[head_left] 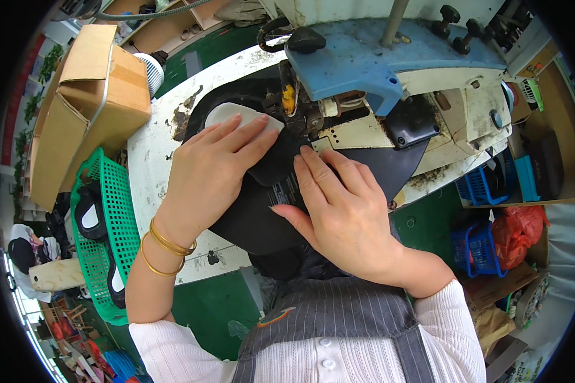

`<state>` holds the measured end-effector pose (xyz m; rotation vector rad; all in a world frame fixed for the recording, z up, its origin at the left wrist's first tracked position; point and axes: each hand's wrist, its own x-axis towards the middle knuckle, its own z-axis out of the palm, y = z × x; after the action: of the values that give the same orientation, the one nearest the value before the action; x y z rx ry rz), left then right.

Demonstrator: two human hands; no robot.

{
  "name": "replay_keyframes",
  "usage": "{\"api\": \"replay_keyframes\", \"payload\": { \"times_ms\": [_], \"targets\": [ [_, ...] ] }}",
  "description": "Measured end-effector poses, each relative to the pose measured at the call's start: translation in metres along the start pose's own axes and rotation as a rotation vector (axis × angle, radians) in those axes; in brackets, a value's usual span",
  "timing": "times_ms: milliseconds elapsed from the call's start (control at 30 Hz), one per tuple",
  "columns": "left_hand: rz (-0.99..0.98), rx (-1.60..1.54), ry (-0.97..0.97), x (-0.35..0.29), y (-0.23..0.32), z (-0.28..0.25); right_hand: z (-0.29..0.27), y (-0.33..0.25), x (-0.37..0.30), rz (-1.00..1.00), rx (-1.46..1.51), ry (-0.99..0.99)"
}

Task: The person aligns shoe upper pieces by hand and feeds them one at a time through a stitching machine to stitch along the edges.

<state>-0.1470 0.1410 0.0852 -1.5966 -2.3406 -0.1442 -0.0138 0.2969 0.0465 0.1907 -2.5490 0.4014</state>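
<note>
A light grey, rounded pad (pixel 227 113) joined to or lying on a black flat piece (pixel 275 165) is beside the machine's needle area. My left hand (pixel 214 163) closes over the two, its fingers extended across the grey pad and its thumb hidden. My right hand (pixel 342 204) lies palm down to the right, thumb spread away and fingertips close to the metal plate (pixel 354 134). Nothing shows in its grasp. Under both hands spreads a black work surface (pixel 255 220), with a printed pale patch (pixel 281 195) between them.
A blue and white sewing-type machine (pixel 345 54) stands at the far side of the worn white table (pixel 150 143). A green basket (pixel 118 223) with black and white shoe parts and a cardboard box (pixel 102 96) are at the left. Blue baskets (pixel 476 246) and a red bag (pixel 517 236) sit at the right.
</note>
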Motion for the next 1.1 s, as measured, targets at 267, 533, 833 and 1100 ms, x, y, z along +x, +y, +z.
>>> {"api": "replay_keyframes", "payload": {
  "times_ms": [267,533,833,1100],
  "targets": [
    [-0.004,0.092,0.004,0.0,0.007,-0.003,-0.001,0.0,0.002,0.005,0.003,-0.005],
    [-0.02,0.147,-0.018,-0.001,0.02,-0.007,-0.003,0.001,0.003,0.033,0.049,0.014],
    [-0.049,0.261,-0.073,0.004,0.04,-0.014,-0.004,0.002,0.003,0.034,0.069,0.016],
    [-0.087,0.318,-0.103,0.01,0.05,-0.011,-0.003,0.005,0.003,0.034,0.086,0.019]
  ]
}}
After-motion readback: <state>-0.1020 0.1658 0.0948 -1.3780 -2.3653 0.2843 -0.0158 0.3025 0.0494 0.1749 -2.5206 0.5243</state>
